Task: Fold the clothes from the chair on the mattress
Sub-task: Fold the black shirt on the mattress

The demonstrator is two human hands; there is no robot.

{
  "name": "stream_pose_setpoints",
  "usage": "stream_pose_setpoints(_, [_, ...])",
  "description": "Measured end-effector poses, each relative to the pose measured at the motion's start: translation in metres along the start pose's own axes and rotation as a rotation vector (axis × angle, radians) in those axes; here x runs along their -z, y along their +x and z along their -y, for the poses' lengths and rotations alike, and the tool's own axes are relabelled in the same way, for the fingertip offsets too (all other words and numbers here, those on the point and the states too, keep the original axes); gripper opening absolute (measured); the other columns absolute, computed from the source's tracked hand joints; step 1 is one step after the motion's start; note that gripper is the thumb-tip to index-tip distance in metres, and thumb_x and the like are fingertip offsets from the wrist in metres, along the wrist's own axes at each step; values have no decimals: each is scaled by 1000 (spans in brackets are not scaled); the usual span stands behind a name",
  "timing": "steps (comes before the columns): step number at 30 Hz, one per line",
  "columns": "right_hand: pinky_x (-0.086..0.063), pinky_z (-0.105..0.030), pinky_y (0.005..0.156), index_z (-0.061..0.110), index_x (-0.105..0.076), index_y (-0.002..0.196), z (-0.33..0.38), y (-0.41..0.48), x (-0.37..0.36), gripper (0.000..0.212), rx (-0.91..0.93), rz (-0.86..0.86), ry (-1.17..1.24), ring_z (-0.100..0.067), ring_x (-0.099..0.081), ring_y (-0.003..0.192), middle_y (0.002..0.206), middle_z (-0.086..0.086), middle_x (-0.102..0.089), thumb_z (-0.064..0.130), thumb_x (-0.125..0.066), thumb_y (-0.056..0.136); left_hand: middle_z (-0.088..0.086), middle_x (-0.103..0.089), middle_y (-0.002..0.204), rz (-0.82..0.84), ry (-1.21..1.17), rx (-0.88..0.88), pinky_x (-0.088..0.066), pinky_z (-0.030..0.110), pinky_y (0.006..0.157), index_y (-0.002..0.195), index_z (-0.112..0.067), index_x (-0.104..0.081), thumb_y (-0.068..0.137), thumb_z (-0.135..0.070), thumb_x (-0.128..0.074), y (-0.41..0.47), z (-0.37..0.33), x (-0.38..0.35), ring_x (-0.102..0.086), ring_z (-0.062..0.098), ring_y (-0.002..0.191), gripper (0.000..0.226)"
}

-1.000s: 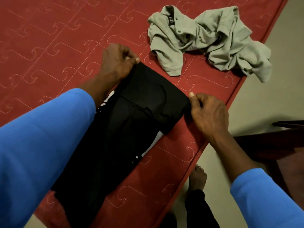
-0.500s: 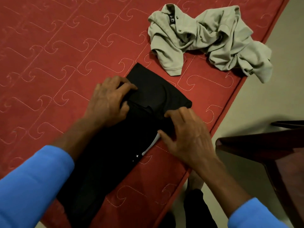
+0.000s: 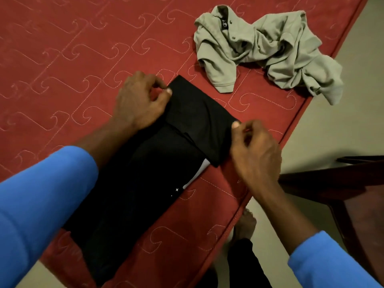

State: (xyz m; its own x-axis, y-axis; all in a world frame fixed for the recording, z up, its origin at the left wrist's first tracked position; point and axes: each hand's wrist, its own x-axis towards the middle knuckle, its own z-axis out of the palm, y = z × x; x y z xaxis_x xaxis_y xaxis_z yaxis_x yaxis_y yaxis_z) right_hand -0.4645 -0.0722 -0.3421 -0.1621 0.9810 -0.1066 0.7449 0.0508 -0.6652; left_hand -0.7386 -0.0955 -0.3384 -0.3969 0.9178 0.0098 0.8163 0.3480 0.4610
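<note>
A black garment [image 3: 158,163] lies flat on the red quilted mattress [image 3: 62,69], folded into a long strip with its far end doubled back over itself. My left hand [image 3: 139,100] pinches the far left corner of that folded end. At the right edge of the same fold, my right hand [image 3: 253,150] has thumb and fingers closed on the cloth. A crumpled grey-green polo shirt [image 3: 266,50] lies loose farther back on the mattress, apart from both hands.
The mattress edge [image 3: 245,208] runs diagonally at the right, with pale floor [image 3: 342,111] beyond. A dark wooden chair [image 3: 353,194] stands at the right. My bare foot [image 3: 245,223] is on the floor beside the mattress.
Both hands moved from pressing the middle of the black garment outward to the corners of its folded far end, and they now pinch it there.
</note>
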Motion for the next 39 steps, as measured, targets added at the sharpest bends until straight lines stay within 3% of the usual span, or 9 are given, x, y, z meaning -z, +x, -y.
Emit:
stream_pose_setpoints(3, [-42, -35, 73, 21, -57, 87, 2, 22, -5, 47, -164, -47, -129, -19, -58, 75, 75, 9, -58, 63, -42, 102, -1, -65, 99, -103, -104, 233, -52, 40, 88, 101, -23, -61, 101, -54, -49, 26, -17, -17, -64, 22, 96, 33])
stream_pose_setpoints(6, [-44, -36, 66, 17, -58, 77, 4, 28, -8, 46, -107, -55, -245, -28, -59, 67, 68, 0, -59, 53, -47, 103, 0, -63, 82, -79, -42, 372, -53, 47, 93, 85, -24, -57, 97, -60, -49, 47, -28, -35, -66, 29, 89, 40])
stream_pose_setpoints(12, [-25, -31, 58, 17, -49, 79, -8, 41, 5, 37, 16, -90, -444, -19, -33, 52, 60, 6, -32, 40, -45, 107, 8, -60, 88, -172, 82, 228, -43, 39, 77, 107, -17, -57, 105, -45, -44, 48, -28, -54, -55, 31, 83, 31])
stream_pose_setpoints(17, [-19, -29, 52, 17, -46, 84, -21, 47, 2, 34, 51, 1, -510, -14, -31, 51, 66, 3, -42, 40, -41, 109, 3, -66, 91, -164, 2, 271, -47, 42, 84, 104, -25, -58, 103, -55, -43, 50, -18, -60, -62, 29, 89, 34])
stream_pose_setpoints(22, [-42, -40, 73, 13, -59, 113, -12, 36, -1, 40, 94, -132, -428, -27, -54, 89, 101, -8, -58, 47, -41, 106, 4, -62, 83, -145, 30, 249, -41, 38, 76, 101, -19, -57, 104, -55, -43, 52, -17, -56, -59, 27, 80, 39])
stream_pose_setpoints(25, [-47, -43, 85, 15, -55, 127, -2, 29, -8, 52, 60, -21, -362, -25, -53, 103, 112, -7, -58, 59, -42, 103, 8, -61, 83, -111, 125, 198, -39, 39, 74, 97, -18, -55, 105, -55, -41, 55, -15, -57, -56, 31, 80, 40])
stream_pose_setpoints(31, [-46, -41, 84, 20, -55, 85, -1, 40, -6, 37, -82, 177, -138, -26, -57, 97, 87, 2, -59, 54, -66, 92, 11, -66, 108, -62, 123, 122, -47, 46, 84, 116, -17, -55, 104, -44, -46, 64, -10, -48, -61, 34, 98, 31])
stream_pose_setpoints(35, [-58, -49, 84, 28, -62, 95, -1, 37, -1, 37, -140, 269, 119, -18, -68, 83, 86, 10, -70, 54, -81, 76, 4, -57, 130, 285, 161, -246, -49, 44, 93, 136, -30, -54, 74, -21, -58, 74, -25, -13, -56, 27, 118, 63])
stream_pose_setpoints(39, [-62, -47, 85, 29, -70, 104, 9, 31, 5, 40, -223, 342, 344, -19, -74, 91, 98, 4, -76, 26, -93, 72, 4, -62, 126, 564, 534, -420, -53, 42, 85, 133, -28, -61, 83, -15, -71, 85, -50, 11, -61, 28, 107, 52])
